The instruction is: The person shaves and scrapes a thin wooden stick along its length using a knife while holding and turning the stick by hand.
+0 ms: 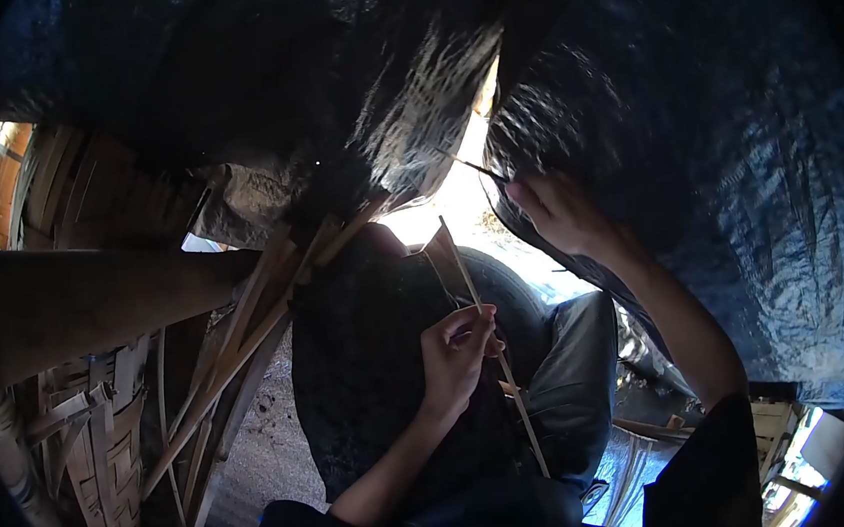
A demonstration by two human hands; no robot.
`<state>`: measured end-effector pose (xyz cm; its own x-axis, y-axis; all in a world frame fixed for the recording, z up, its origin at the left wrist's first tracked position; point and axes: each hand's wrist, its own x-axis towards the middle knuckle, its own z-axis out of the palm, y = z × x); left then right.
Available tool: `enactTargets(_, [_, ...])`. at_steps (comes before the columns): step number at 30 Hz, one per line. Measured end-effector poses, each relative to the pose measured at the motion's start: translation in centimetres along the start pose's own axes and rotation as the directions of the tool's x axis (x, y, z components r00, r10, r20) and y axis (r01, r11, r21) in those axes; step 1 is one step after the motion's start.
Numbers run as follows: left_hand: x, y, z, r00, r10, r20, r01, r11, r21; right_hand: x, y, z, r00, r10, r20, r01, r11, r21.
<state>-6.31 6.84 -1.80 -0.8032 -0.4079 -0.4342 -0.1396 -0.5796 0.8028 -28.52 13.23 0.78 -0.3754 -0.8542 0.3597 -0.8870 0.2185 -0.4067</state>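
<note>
My left hand [458, 356] is closed around a thin bamboo strip [521, 410], held in front of my lap. The strip slants from its upper end, near the bright gap, down toward my body. Just behind its upper part shows a wider brown piece [445, 266], whose lower end I cannot make out. Higher up and to the right, my right hand [560, 213] is closed on a slim, dark knife [479, 167]. Its blade points up and left, apart from the strip, and the handle is hidden in my fingers.
Dark plastic sheeting [692, 139] hangs ahead and to the right, with a bright gap [482, 148] in it. A thick bamboo pole [104, 296] crosses the left side. Long split bamboo pieces [240, 365] lean near a woven panel [109, 472]. My bent leg [577, 370] is below.
</note>
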Motion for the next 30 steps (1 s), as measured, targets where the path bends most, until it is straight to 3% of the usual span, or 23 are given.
enactTargets(1, [0.3,0.0,0.0,1.0,-0.019,-0.014,0.019,1.0,-0.014,0.2,-1.2,-0.9,0.969,0.127,0.213,-0.149,0.985,0.09])
enactTargets(2, [0.4,-0.2,-0.1,1.0,-0.012,-0.013,0.012,1.0,-0.014,-1.2,-1.4,-0.2,0.991,0.0,0.138,-0.024,0.984,0.175])
enactTargets(3, [0.4,-0.6,0.0,1.0,0.004,-0.012,-0.005,1.0,-0.021,-1.0,-2.7,-1.2,0.921,0.057,0.386,-0.122,0.982,0.145])
enactTargets(4, [0.3,-0.8,0.1,1.0,0.018,-0.008,-0.018,0.999,-0.027,-1.0,-4.0,-2.3,0.786,0.118,0.606,-0.214,0.973,0.088])
enactTargets(5, [0.3,-0.8,0.2,1.0,0.019,-0.004,-0.019,0.999,-0.027,-2.6,-3.6,-1.1,0.942,-0.1,0.322,0.043,0.983,0.179])
enactTargets(6, [0.2,-0.7,0.1,0.999,0.023,0.022,-0.023,1.0,0.005,-2.7,-3.4,-0.4,0.943,-0.096,0.32,0.04,0.983,0.176])
enactTargets(8, [0.2,-0.6,0.3,0.999,0.022,0.046,-0.023,0.999,0.035,-1.7,-3.0,0.8,0.866,0.355,0.351,-0.315,0.934,-0.167])
enactTargets(10, [0.4,-0.5,0.2,0.999,0.045,0.031,-0.046,0.998,0.036,-0.9,-3.0,0.9,0.863,0.425,0.273,-0.361,0.897,-0.254])
enactTargets(12, [0.5,-0.1,0.0,1.0,0.029,-0.003,-0.029,0.999,0.014,-0.9,-5.4,-0.5,0.855,0.498,0.143,-0.515,0.848,0.123])
enactTargets(13, [0.3,0.0,-0.2,0.999,0.001,-0.04,-0.002,1.0,-0.009,-2.1,-7.0,-0.8,0.799,0.57,0.192,-0.6,0.777,0.191])
enactTargets(15, [0.5,-0.3,-0.5,0.998,0.037,-0.06,-0.039,0.999,-0.036,-5.5,-9.3,-1.3,0.749,0.562,0.351,-0.641,0.75,0.167])
enactTargets(16, [0.8,-0.6,-0.6,0.995,0.066,-0.077,-0.071,0.996,-0.057,-6.8,-10.7,-1.8,0.758,0.508,0.409,-0.629,0.735,0.254])
enactTargets(17, [0.9,-0.8,-0.7,0.994,0.071,-0.086,-0.077,0.995,-0.064,-8.6,-11.5,-1.6,0.69,0.512,0.511,-0.709,0.621,0.335])
enactTargets(18, [1.0,-0.8,-0.8,0.994,0.072,-0.084,-0.077,0.995,-0.063,-10.0,-12.2,-0.9,0.708,0.523,0.475,-0.706,0.541,0.457])
enactTargets(20, [1.2,-0.5,-0.9,0.997,0.063,-0.043,-0.064,0.998,-0.019,-11.6,-13.0,-0.6,0.624,0.572,0.533,-0.774,0.356,0.524])
enactTargets(21, [1.1,-0.5,-1.0,0.997,0.063,-0.037,-0.063,0.998,-0.012,-11.7,-13.3,-0.6,0.624,0.576,0.528,-0.772,0.352,0.529])
enactTargets(23, [0.7,-0.5,-1.1,0.999,0.047,0.006,-0.045,0.981,-0.191,-11.8,-13.6,-0.4,0.603,0.616,0.507,-0.726,0.16,0.669])
enactTargets(26, [-1.5,0.6,-1.5,0.998,-0.07,0.01,0.07,0.982,-0.173,-11.5,-14.1,-0.3,0.613,0.652,0.446,-0.683,0.154,0.714])
enactTargets(30, [-3.1,0.8,-2.7,0.992,-0.048,0.113,0.059,0.994,-0.095,-11.6,-15.4,-0.1,0.61,0.672,0.419,-0.661,0.141,0.737])
